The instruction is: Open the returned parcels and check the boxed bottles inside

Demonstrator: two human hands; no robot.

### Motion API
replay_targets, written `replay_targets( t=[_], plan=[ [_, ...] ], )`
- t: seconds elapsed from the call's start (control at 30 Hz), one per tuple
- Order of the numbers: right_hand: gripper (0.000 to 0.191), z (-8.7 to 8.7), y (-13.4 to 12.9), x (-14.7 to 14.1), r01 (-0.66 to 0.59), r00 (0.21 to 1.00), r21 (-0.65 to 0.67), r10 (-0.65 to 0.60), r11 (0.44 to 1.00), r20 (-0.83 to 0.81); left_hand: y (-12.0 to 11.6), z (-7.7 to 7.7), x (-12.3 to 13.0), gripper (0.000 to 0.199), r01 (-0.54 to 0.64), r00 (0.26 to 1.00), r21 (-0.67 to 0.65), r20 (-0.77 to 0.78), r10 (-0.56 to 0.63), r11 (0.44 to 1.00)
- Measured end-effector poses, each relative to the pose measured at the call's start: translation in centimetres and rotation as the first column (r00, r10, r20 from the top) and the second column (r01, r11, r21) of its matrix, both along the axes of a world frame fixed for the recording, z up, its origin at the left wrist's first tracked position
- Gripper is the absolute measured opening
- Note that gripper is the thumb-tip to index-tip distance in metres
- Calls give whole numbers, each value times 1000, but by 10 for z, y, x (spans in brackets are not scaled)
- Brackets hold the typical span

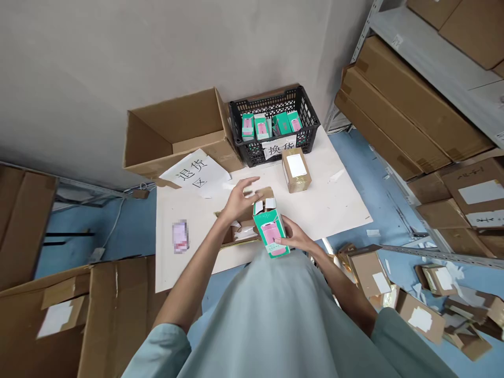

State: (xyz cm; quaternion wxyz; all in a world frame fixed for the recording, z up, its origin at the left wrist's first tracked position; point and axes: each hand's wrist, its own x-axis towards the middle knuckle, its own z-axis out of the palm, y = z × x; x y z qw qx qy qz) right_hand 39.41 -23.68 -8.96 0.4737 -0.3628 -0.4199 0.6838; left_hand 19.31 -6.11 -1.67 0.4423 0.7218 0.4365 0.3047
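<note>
A green carton with a pink picture on its front (271,233) is held over the table's near edge, its top flaps raised and standing apart. My right hand (297,234) grips it along the right side, thumb on the front face. At the upper left of the carton is my left hand (239,199), fingers spread and the thumb side close to the raised flaps; whether it touches them I cannot tell. Behind the carton and my left wrist, partly hidden, lies an opened brown cardboard box (246,234) with white paper inside.
On the white table (334,210) are a taped brown box (296,170), a large open carton (177,149) with a paper sign (196,172), and a blurred-out flat item (180,236). A black crate (311,131) contains several green cartons. Shelves (433,58) and discarded boxes (425,317) are at right.
</note>
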Motion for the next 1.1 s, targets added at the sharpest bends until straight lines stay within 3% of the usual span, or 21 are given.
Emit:
replay_targets(
  t=[0.1, 0.23, 0.5, 0.7, 0.97, 1.1],
  plan=[
    [95, -3, 1, 12, 1, 1000, 0, -1, 1000, -4, -6, 7, 3, 24, 126, 990, 193, -86, -111, 973],
    [89, -6, 4, 24, -25, 1000, 0, 25, 1000, -16, -18, 27, 5, 34, 321, 939, 204, -196, -283, 925],
    [85, -9, 4, 30, -42, 999, 31, 43, 999, -8, -18, 49, 10, 11, 255, 954, 312, -236, -185, 915],
    [88, -6, 5, 33, -33, 999, 23, 32, 999, 44, -19, 53, 7, 16, 316, 936, 236, -233, -262, 919],
    [86, -3, 12, 35, -13, 998, 17, 12, 1000, 61, -15, 42, -10, 42, 323, 928, 101, -227, -294, 941],
    [87, -2, 16, 34, -22, 997, 15, 20, 1000, 73, -16, 38, -12, 48, 325, 937, 45, -149, -316, 945]
  ],
)
